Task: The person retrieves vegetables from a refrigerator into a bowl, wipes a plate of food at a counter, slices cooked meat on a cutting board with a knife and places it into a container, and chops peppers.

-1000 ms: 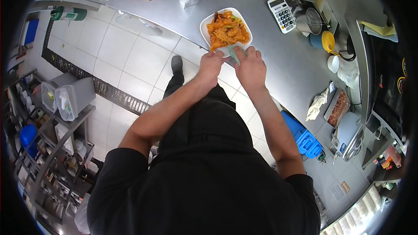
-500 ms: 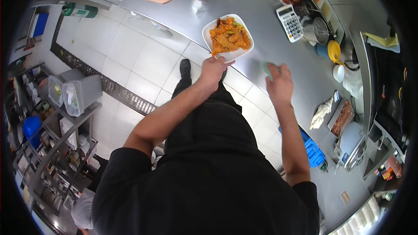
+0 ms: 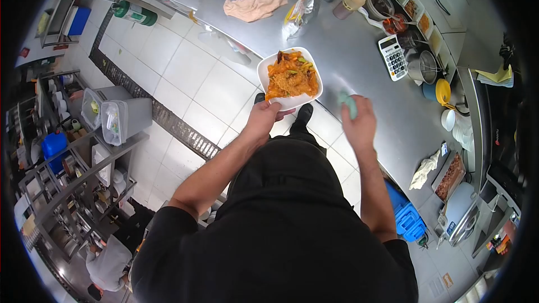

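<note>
A white square bowl point(image 3: 316, 91) of orange saucy food point(image 3: 292, 76) is held near the steel counter's front edge. My left hand point(image 3: 264, 119) grips the bowl's near rim, its fingers reaching underneath. To the right, my right hand point(image 3: 360, 120) is closed on a pale green cloth point(image 3: 348, 104) over the counter. Most of the cloth is hidden by the fingers. Beyond the bowl, a foil packet point(image 3: 300, 15) and a crumpled pink cloth point(image 3: 256, 4) lie on the counter.
The steel counter point(image 3: 359, 56) bears a calculator point(image 3: 392, 58), a metal strainer pot point(image 3: 424, 67) and a white cloth point(image 3: 425, 170) at right. Shelving with plastic tubs point(image 3: 127, 122) stands at left. A person in grey point(image 3: 106, 264) is at the lower left.
The view has shifted, with the counter items now lower and further right. My left hand has moved the bowl back from the counter's edge. Both hands keep their holds.
</note>
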{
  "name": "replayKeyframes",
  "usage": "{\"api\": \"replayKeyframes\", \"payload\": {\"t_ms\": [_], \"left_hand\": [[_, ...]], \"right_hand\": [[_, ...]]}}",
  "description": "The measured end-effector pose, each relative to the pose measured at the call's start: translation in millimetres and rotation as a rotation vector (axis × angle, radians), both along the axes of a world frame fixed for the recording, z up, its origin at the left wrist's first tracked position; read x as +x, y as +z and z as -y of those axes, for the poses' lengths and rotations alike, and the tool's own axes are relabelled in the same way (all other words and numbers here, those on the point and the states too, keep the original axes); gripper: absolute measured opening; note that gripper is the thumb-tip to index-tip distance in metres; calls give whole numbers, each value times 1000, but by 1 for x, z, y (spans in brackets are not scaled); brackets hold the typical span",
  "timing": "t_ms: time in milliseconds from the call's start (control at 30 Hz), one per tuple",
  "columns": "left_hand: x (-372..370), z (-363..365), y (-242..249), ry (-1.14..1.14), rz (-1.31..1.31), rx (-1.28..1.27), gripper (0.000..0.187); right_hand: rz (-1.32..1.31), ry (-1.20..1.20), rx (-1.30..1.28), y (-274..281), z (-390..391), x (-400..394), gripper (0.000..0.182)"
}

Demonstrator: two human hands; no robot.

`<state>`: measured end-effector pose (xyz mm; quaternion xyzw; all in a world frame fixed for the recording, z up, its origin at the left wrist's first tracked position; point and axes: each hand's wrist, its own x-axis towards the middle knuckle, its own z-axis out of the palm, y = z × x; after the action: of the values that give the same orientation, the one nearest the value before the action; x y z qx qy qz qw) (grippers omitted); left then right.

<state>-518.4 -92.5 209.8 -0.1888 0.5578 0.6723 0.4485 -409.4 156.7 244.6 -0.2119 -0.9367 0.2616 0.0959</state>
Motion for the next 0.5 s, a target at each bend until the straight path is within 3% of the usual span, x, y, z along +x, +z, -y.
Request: {"api": "replayKeyframes", "payload": {"t_ms": [100,200,333,500], "left_hand": [[-3,2,-3,5,11,6,33],[-4,2,-4,36,14,29,33],[-9,9,-7,-23,-3,33,33],[-18,24,-14,-35,1,-19,32]], "right_hand": [[49,-24,-349,-16,45,-8,28],[227,-212,-813,-7,81,-28,32],[169,-261,-991,-27,88,-40,27],[24,-211,-896,-39,61,-47,23]]}}
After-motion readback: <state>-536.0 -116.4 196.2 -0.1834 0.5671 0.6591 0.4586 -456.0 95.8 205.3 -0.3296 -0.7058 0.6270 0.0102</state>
